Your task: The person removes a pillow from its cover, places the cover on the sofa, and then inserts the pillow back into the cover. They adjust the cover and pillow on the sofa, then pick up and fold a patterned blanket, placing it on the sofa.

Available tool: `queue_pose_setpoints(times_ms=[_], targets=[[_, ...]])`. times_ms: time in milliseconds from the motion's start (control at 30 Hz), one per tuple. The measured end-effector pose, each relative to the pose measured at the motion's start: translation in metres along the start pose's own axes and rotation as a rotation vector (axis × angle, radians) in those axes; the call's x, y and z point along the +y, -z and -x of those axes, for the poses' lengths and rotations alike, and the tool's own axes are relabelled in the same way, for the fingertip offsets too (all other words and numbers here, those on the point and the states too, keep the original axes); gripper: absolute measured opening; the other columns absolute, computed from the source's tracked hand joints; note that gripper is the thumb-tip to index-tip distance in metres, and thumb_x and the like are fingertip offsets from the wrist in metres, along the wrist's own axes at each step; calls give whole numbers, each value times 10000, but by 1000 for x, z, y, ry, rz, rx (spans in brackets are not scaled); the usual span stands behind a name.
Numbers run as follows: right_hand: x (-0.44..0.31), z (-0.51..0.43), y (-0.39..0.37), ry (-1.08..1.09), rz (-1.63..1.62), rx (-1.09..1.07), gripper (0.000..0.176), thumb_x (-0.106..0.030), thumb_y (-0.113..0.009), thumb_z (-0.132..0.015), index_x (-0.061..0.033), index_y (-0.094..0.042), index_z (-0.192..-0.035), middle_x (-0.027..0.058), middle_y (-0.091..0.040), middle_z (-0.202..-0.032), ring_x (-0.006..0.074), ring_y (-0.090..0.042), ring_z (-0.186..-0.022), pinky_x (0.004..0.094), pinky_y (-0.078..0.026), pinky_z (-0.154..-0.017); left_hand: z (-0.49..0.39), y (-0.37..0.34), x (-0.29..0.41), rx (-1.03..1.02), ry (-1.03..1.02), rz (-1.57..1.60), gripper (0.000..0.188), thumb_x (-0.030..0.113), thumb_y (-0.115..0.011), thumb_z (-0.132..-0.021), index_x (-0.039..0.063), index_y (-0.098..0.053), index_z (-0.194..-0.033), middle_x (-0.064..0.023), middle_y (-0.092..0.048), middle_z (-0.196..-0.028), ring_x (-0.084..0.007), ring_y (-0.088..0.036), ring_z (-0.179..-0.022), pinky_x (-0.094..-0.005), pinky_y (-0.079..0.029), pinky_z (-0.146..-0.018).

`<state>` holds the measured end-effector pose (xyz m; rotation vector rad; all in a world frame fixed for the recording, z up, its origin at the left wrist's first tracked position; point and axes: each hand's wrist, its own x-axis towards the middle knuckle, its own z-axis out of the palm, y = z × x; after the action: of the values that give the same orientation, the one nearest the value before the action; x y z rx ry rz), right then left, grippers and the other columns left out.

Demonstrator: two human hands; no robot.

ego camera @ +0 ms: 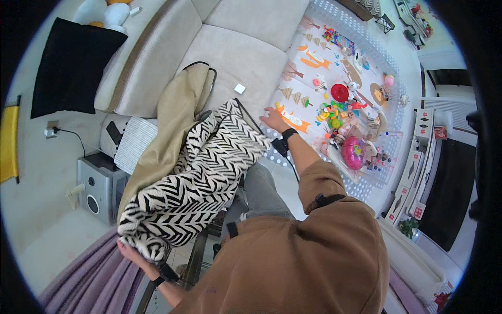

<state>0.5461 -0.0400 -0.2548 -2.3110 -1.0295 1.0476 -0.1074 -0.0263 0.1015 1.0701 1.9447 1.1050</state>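
Observation:
A plush black-and-white chevron-patterned fabric cover (211, 172) with a beige side (168, 114) and dark piping lies bunched before me, partly over the light sofa seat (239, 51). At its lower left end, my left hand (131, 253) grips the fabric, the fingers partly hidden behind it. My right hand (273, 119) is just beyond the cover's right edge, over the sofa's side. Its fingers are apart and hold nothing. A small white square object (240, 88) rests on the seat. Under the beige side sits a striped white cloth (135, 141), with a dark phone-like object (114, 132) beside it.
A black cushion (74, 66) leans at the sofa's left. Below are a silver speaker-like box (100, 192), a wall plug (50, 131) with cable, and purple curtains (98, 271). Right of the sofa, a printed play mat (302, 82) holds toys and a pink balloon (353, 152).

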Motion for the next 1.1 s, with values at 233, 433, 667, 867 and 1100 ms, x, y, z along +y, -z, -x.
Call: queue_pose_setpoints(times_ms=[233,433,667,867,1100], targets=[[-8,-149,-79,45,318,-97,682,-313,-732,-842,-103,-471,-1436,305,-586,-1266,463,-535,-1260,517,-470,-1045,-52,-191,-168,-410,54,-722,656,89,-605,-933,-36,-337,-1519,-250,-456,-1494,-354,-476,-1338,-380,-355,-1133],[-7,-232,-112,92,373,-19,808,-207,-774,-764,-228,-433,-1496,327,-517,-1372,485,-450,-1338,548,-405,-1110,-76,-311,-244,-604,204,-745,586,237,-629,-908,96,-394,-1426,-258,-645,-1279,-453,-579,-1230,-530,-405,-1041],[13,-273,-133,72,209,15,768,-203,-779,-816,-180,-404,-1486,281,-520,-1241,475,-503,-1247,554,-417,-1051,-93,-295,-274,-798,491,-800,637,381,-604,-906,133,-330,-1425,-224,-639,-1325,-419,-572,-1277,-653,-242,-1126],[-113,-345,-105,240,-18,274,600,-331,-692,-944,68,-480,-1340,303,-580,-1292,400,-603,-1158,439,-490,-996,-93,-307,-281,-831,546,-794,590,417,-571,-933,109,-394,-1404,-211,-598,-1398,-412,-539,-1322,-690,-141,-1161],[-475,-439,38,515,-428,163,419,-315,-637,-1004,7,-544,-1255,87,-651,-971,169,-608,-872,328,-493,-757,-94,-315,-277,-830,516,-786,602,379,-596,-928,103,-368,-1411,-185,-642,-1347,-399,-573,-1286,-719,-144,-1147]])
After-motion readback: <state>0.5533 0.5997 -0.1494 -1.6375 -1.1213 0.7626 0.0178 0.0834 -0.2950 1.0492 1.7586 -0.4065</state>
